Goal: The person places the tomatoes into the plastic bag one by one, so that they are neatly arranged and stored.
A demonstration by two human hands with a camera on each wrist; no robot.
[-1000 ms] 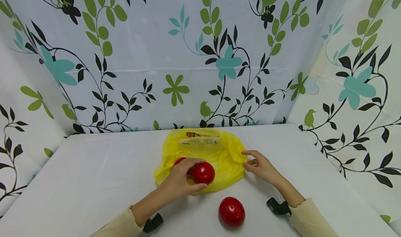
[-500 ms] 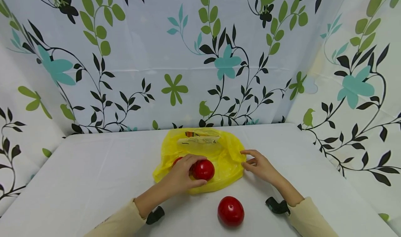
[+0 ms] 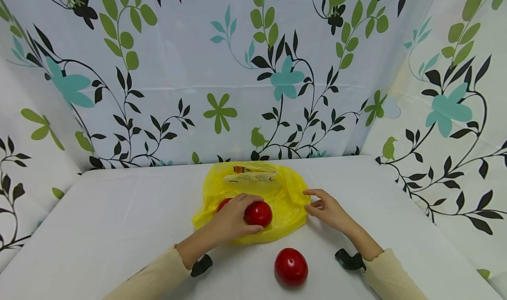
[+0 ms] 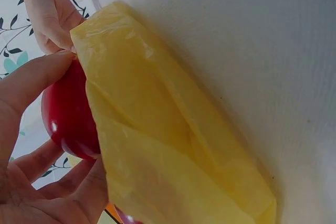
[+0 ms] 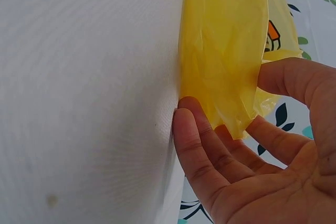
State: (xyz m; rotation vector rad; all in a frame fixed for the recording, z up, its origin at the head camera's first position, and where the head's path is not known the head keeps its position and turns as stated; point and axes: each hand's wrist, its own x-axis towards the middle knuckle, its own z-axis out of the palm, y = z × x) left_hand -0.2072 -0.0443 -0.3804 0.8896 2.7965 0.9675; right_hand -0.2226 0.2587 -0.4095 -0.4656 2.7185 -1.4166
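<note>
My left hand (image 3: 233, 220) grips a glossy red round fruit (image 3: 259, 214) over the front of a yellow plastic bag (image 3: 291, 225). In the left wrist view, thumb and fingers lie on opposite sides of this fruit (image 4: 71, 114), and the bag's rim (image 4: 97, 108) hides part of it. A second red fruit (image 3: 223, 204) shows at the bag's left, mostly behind my left hand. On the right, my right hand (image 3: 328, 209) holds the bag's edge; in the right wrist view its thumb and fingers lie around the yellow plastic (image 5: 226, 77).
Another red fruit (image 3: 291, 267) sits on the white table (image 3: 130, 216), in front of the bag and between my forearms. Printed cloth (image 3: 178, 71) with leaves and flowers hangs behind the table and along both sides. Each wrist carries a small black camera.
My left hand has shifted slightly to the right with its red fruit, over the bag's front. My right hand stays at the bag's edge, and the fruit on the table has not moved.
</note>
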